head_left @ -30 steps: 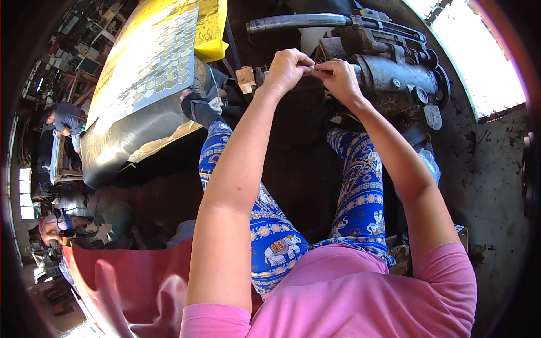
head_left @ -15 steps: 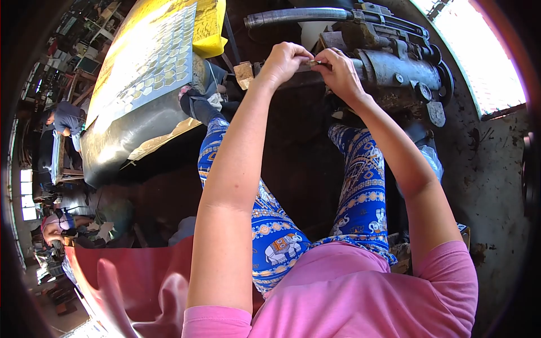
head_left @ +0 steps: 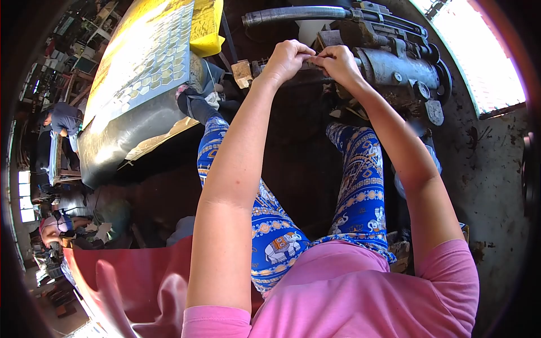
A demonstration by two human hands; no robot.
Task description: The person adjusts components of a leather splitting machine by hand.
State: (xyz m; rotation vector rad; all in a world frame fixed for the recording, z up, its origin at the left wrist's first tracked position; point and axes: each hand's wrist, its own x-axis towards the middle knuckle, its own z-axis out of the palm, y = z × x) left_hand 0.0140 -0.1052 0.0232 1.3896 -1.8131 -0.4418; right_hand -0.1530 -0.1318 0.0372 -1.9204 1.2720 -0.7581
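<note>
At the top of the head view my two hands meet fingertip to fingertip, arms stretched out. My left hand point(head_left: 289, 61) is closed in a pinch, its fingers curled toward the right. My right hand point(head_left: 338, 63) pinches too, its fingertips touching or nearly touching the left ones. Whatever lies between the fingers is too small to make out. Both hands are in front of the metal machine point(head_left: 397, 69), which has a grey cylindrical body and a wheel at its right end.
Left of my hands stands a large padded bench point(head_left: 132, 132) bearing a sheet point(head_left: 152, 81) with rows of hexagonal pieces and a yellow cover point(head_left: 207, 34). Dark red material point(head_left: 129, 276) hangs at lower left. Two other people point(head_left: 65, 119) are far left. A wooden block point(head_left: 242, 74) is beside my left wrist.
My right hand has turned slightly, with its fingers flatter and lying closer to the left fingertips. The view has shifted a little; both hands stay in nearly the same place.
</note>
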